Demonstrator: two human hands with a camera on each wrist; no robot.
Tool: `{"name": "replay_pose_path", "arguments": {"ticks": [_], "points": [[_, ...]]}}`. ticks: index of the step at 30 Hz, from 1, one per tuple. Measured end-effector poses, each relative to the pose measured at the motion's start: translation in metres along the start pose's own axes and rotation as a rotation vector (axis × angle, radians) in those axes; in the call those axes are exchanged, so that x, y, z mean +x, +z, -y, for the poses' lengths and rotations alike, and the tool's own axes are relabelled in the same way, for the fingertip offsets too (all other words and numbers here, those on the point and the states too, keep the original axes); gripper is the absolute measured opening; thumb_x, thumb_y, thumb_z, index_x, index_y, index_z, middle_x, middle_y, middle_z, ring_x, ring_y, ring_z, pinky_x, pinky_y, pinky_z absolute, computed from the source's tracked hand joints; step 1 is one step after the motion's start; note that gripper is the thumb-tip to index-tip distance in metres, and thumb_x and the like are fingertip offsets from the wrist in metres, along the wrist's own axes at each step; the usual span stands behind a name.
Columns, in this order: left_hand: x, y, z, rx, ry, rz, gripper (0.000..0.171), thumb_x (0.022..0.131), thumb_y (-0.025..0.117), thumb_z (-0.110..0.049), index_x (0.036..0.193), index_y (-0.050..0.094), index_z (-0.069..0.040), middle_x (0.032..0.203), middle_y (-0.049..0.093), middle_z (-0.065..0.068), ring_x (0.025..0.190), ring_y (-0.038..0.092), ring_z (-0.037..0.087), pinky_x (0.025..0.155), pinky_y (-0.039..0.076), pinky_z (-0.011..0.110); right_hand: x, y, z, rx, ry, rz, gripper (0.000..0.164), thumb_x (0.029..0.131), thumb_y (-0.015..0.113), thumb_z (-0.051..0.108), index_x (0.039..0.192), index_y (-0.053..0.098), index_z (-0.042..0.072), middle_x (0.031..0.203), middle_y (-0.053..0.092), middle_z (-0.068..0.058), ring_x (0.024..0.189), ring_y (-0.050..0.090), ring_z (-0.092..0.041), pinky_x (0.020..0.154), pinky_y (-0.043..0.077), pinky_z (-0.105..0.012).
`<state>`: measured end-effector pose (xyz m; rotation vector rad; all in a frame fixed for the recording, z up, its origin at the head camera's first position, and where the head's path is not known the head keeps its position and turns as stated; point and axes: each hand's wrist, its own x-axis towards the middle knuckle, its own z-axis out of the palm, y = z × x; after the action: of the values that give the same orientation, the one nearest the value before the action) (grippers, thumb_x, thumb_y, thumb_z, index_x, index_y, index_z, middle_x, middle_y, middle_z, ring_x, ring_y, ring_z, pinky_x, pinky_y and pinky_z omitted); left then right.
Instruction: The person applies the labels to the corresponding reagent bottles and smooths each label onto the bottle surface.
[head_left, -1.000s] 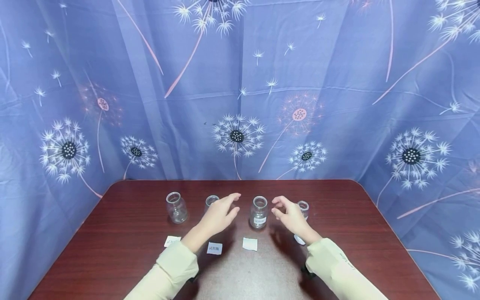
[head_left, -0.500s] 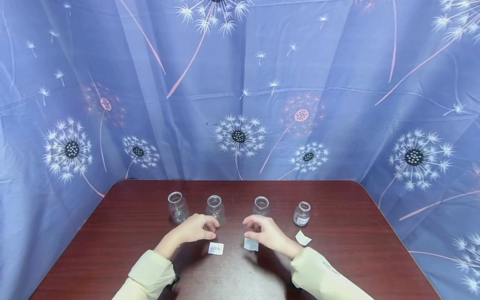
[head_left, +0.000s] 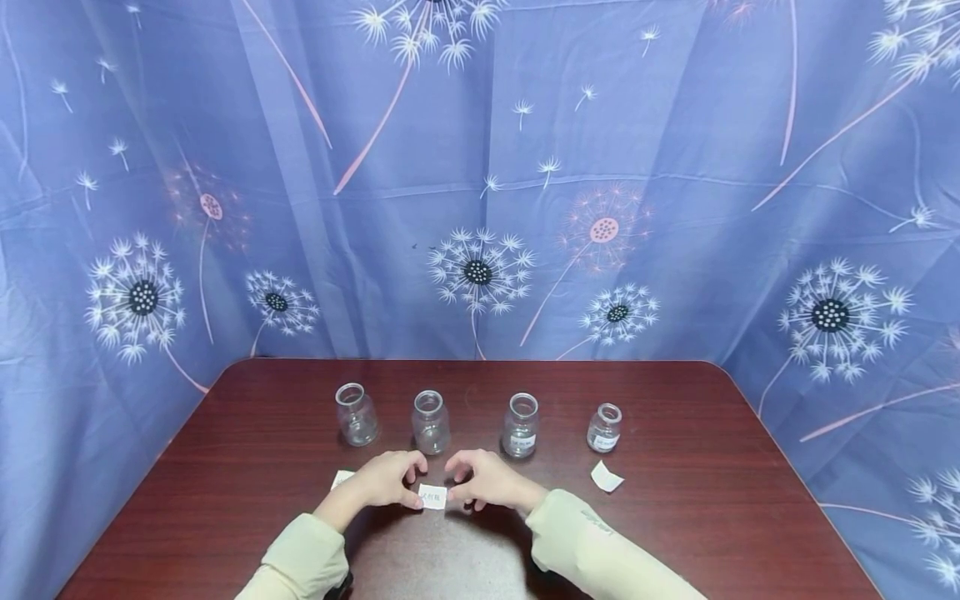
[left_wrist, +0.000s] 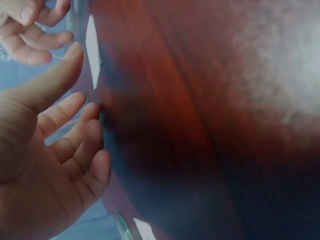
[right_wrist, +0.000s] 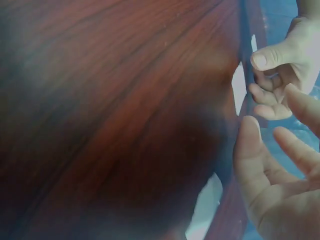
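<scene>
A small white paper label (head_left: 432, 497) with printed characters lies on the table between my two hands. My left hand (head_left: 382, 479) is at its left edge, thumb tip right beside it, the other fingers loosely bent. From the other side my right hand (head_left: 491, 481) comes up to the label's right edge, its thumb and fingers apart. Both palms show nothing held in the left wrist view, where the label (left_wrist: 93, 55) stands beyond my thumb tip, and in the right wrist view. Just behind the label stands a clear glass jar (head_left: 431, 429) without a label.
Another bare glass jar (head_left: 357, 421) stands at the left. Two jars on the right, a larger one (head_left: 521, 425) and a smaller one (head_left: 604, 427), carry white labels. A curled paper piece (head_left: 606, 477) lies at the right; another slip (head_left: 342, 478) is partly behind my left hand.
Both hands have come down from around the labelled middle-right jar toward the table. My right hand has moved left to the printed label, now covering the paper slip that lay in front of that jar.
</scene>
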<state>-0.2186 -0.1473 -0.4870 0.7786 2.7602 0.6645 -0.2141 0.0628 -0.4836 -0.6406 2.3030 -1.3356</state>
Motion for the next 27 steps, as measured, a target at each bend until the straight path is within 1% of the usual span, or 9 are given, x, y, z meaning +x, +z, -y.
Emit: {"name": "replay_pose_path", "arguments": {"ticks": [3,7,10,14,16,21,22,25,27], "points": [[0.0,0.004,-0.002,0.03,-0.01,-0.014,0.038,0.06,0.077,-0.027,0.087,0.053,-0.014,0.072,0.053,-0.005,0.066,0.047,0.009,0.06,0.036,0.026,0.005,0.006,-0.001,-0.015,0.025,-0.006,0.034,0.07,0.07,0.009,0.1,0.057,0.0,0.075,0.057,-0.004,0.051,0.056,-0.011,0.043,0.048,-0.027],[0.0,0.006,-0.004,0.032,-0.027,-0.022,0.035,0.06,0.077,-0.024,0.082,0.052,-0.013,0.071,0.051,-0.004,0.065,0.045,0.01,0.059,0.035,0.027,0.01,0.012,-0.001,-0.091,0.038,-0.026,0.032,0.069,0.07,0.008,0.097,0.058,0.0,0.066,0.053,0.0,0.045,0.049,-0.007,0.039,0.044,-0.022],[-0.001,0.006,-0.006,0.047,-0.032,-0.03,0.033,0.059,0.077,-0.023,0.079,0.052,-0.013,0.071,0.05,-0.004,0.065,0.044,0.01,0.058,0.034,0.026,0.012,0.015,0.001,-0.21,0.013,-0.046,0.03,0.067,0.072,0.01,0.093,0.059,0.002,0.061,0.053,0.001,0.041,0.045,-0.005,0.038,0.04,-0.019],[-0.001,0.006,-0.006,0.062,-0.034,-0.039,0.032,0.059,0.077,-0.023,0.076,0.052,-0.013,0.071,0.048,-0.005,0.065,0.043,0.009,0.058,0.034,0.025,0.012,0.018,0.005,-0.415,-0.062,-0.084,0.025,0.063,0.075,0.014,0.084,0.062,0.007,0.061,0.054,0.004,0.049,0.043,-0.002,0.049,0.037,-0.016],[-0.001,0.007,-0.007,0.063,-0.035,-0.04,0.031,0.059,0.077,-0.023,0.075,0.052,-0.013,0.07,0.048,-0.005,0.065,0.043,0.009,0.058,0.034,0.025,0.011,0.019,0.006,-0.479,-0.096,-0.101,0.024,0.061,0.075,0.016,0.08,0.062,0.01,0.063,0.054,0.004,0.056,0.044,-0.003,0.053,0.034,-0.017],[-0.001,0.007,-0.007,0.065,-0.044,-0.035,0.031,0.059,0.077,-0.023,0.075,0.052,-0.013,0.07,0.048,-0.005,0.064,0.043,0.009,0.058,0.034,0.026,0.013,0.021,0.0,-0.51,-0.146,-0.116,0.022,0.06,0.075,0.014,0.074,0.059,0.011,0.063,0.05,0.004,0.059,0.044,-0.005,0.054,0.034,-0.019],[-0.001,0.007,-0.007,0.067,-0.047,-0.034,0.031,0.059,0.077,-0.023,0.075,0.052,-0.013,0.07,0.048,-0.005,0.064,0.043,0.009,0.058,0.034,0.025,0.017,0.023,-0.009,-0.523,-0.181,-0.124,0.022,0.06,0.074,0.016,0.074,0.058,0.013,0.063,0.048,0.006,0.059,0.042,-0.005,0.053,0.033,-0.019],[-0.002,0.008,-0.008,0.067,-0.049,-0.039,0.031,0.059,0.077,-0.022,0.074,0.051,-0.013,0.07,0.048,-0.005,0.064,0.043,0.009,0.058,0.034,0.025,0.018,0.023,-0.011,-0.542,-0.195,-0.132,0.021,0.061,0.074,0.017,0.073,0.057,0.014,0.064,0.045,0.007,0.059,0.042,-0.005,0.053,0.033,-0.019],[-0.002,0.009,-0.008,0.067,-0.045,-0.046,0.032,0.06,0.077,-0.021,0.074,0.05,-0.013,0.069,0.048,-0.005,0.064,0.043,0.009,0.058,0.034,0.025,0.017,0.023,-0.009,-0.55,-0.183,-0.13,0.021,0.061,0.074,0.017,0.073,0.057,0.014,0.064,0.046,0.006,0.059,0.042,-0.005,0.053,0.033,-0.019]]}}
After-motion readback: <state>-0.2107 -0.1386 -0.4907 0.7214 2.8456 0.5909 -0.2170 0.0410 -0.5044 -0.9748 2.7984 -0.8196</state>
